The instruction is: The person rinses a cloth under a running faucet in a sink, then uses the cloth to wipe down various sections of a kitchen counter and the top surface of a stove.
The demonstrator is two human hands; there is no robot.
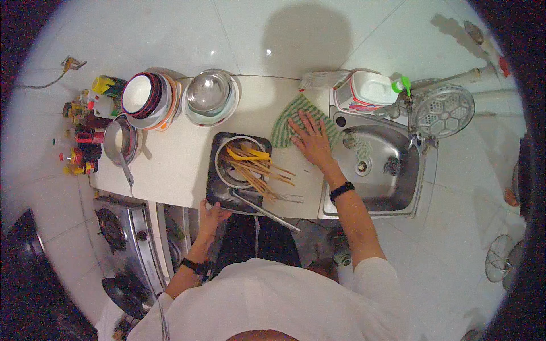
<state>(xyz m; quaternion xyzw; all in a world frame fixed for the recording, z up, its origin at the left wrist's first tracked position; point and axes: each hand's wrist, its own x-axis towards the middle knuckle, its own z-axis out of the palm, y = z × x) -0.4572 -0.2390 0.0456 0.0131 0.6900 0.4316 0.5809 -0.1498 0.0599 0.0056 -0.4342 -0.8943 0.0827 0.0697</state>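
My right hand (312,143) lies flat, fingers spread, on a green striped cloth (286,123) on the counter left of the sink. At the near left corner of a dark rectangular tray (216,170), my left hand (214,214) grips the edge; part of that grip is hidden. On the tray stands a metal saucepan (218,170), its long handle (268,213) slanting past the counter's front edge. Several wooden chopsticks (251,172) and yellow tongs (249,154) lie across the pan, with the sticks jutting out to the right.
Stacked bowls (138,96) and metal bowls (208,93) stand along the back. A small pot (117,140) sits near bottles (81,160) at left. Right are a steel sink (367,192), a white-lidded tub (375,87) and a perforated rack (443,111). A gas stove (140,238) is lower left.
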